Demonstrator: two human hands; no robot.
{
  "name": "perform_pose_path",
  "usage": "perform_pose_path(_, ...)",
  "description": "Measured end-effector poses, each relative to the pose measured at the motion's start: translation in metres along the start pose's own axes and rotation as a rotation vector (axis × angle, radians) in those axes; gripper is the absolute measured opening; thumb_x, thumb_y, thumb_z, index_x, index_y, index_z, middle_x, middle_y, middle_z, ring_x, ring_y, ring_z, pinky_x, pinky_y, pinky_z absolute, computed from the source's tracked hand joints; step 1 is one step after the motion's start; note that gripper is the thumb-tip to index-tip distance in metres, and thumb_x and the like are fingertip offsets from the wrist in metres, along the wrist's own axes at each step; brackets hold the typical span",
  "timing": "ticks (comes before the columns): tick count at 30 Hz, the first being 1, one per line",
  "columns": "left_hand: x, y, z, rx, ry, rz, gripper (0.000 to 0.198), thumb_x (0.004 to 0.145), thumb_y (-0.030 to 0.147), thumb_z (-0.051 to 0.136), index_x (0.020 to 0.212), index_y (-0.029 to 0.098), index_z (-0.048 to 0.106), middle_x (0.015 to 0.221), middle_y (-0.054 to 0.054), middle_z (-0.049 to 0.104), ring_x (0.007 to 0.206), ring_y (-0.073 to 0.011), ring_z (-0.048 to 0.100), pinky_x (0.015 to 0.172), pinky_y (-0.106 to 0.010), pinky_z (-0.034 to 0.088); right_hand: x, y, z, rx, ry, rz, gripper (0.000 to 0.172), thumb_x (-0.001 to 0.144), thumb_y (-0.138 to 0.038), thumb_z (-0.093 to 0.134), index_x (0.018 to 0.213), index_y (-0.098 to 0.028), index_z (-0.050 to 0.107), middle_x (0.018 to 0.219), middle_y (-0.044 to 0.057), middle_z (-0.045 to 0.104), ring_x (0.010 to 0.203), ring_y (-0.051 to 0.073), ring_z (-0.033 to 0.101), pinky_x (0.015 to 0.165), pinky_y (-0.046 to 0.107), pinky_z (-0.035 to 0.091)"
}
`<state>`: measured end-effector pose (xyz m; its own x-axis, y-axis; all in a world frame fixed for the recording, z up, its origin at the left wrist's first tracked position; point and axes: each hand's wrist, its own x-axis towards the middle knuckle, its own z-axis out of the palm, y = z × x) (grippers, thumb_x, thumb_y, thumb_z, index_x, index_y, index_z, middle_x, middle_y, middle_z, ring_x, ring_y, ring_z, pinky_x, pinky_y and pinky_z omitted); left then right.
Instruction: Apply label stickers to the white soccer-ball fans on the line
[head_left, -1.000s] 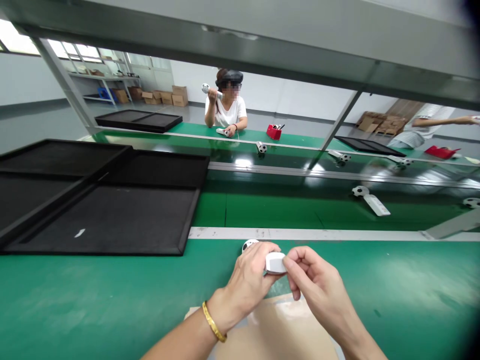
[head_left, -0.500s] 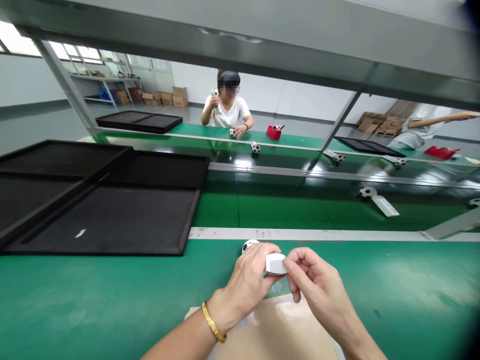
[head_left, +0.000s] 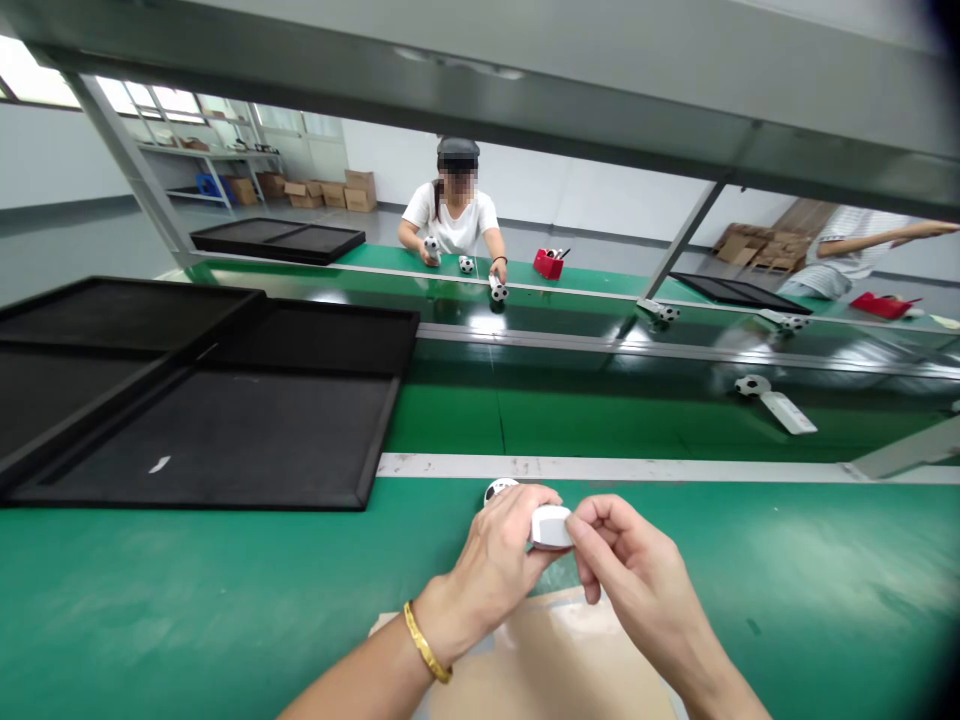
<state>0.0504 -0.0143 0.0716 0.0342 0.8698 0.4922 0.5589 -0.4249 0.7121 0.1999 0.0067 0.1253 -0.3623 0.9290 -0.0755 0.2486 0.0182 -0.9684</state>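
Head: held gadget (head_left: 551,528) unmoved, belt gadget (head_left: 787,412) farther right

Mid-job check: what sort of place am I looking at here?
Probably a factory assembly line: a glossy green belt carrying white football-ended items runs between workbenches, a co-worker handles similar items across it, and cardboard boxes sit in the background.

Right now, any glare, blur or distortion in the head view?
All head view: white glare on the far green surface; windows washed out, upper left; soft shadow on the tan sheet; dark blurred top-right corner; left hand and right hand fairly sharp.
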Motion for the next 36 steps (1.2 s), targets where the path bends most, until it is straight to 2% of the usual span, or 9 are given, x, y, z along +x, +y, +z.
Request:
perform_pose_path(28,0.0004,-0.0001,0.0011,0.004,0.004,-0.011,0.031,0.083,0.025,0.068,0.110,0.021,0.052,0.104,-0.005,0.065,0.095,-0.0220,0.062,0.082,-0.036,0.051,-0.0010,-0.0014,0.0060,-0.025,0.055,0.003,0.032,0.085,-0.053,0.056,0.075,-0.022,0.053,0.051,-0.006,0.049,0.044,0.011,0.044,0.044,0.023,0.040)
perform_pose_path(36,0.0005,0.0002,0.0012,-0.017,0.006,-0.017,0.030,0.084,0.025,0.067,0.109,0.021,0.052,0.104,-0.005,0.065,0.095,-0.0224,0.062,0.082,-0.037,0.051,-0.0010,0.0003,0.0076,-0.137,0.082,-0.070,0.028,0.089,-0.047,0.052,0.076,-0.022,0.053,0.052,-0.005,0.047,0.043,0.012,0.043,0.043,0.025,0.040)
